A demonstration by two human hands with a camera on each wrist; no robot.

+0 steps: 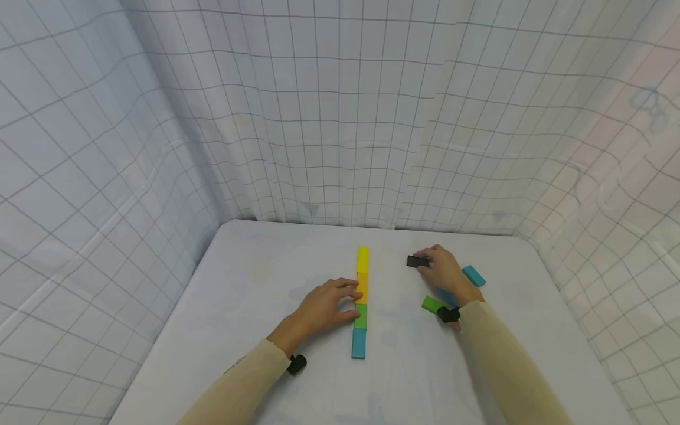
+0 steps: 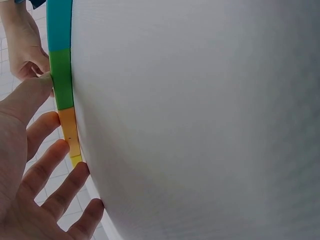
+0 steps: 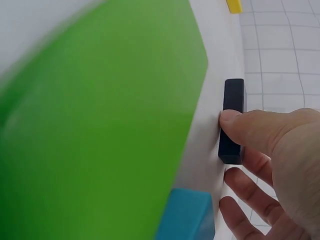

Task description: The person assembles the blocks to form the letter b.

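A straight row of blocks runs away from me: a blue block (image 1: 359, 345) nearest, then a green block (image 1: 360, 321), an orange block (image 1: 363, 280) and a yellow block (image 1: 363, 258) at the far end. My left hand (image 1: 321, 308) rests along the row's left side, fingers spread, thumb at the green block and fingertips at the orange one. To the right of the row, my right hand (image 1: 445, 273) pinches a black block (image 3: 233, 95) between thumb and fingers, close over the white table. Its far fingers hang loosely beside the block.
Around the right wrist lie a loose green block (image 1: 431, 304), a blue block (image 1: 474, 275) and another blue block (image 1: 447, 296), partly hidden by the hand. A grid-patterned white curtain (image 1: 340, 147) encloses the white table (image 1: 239, 265) at the back and sides.
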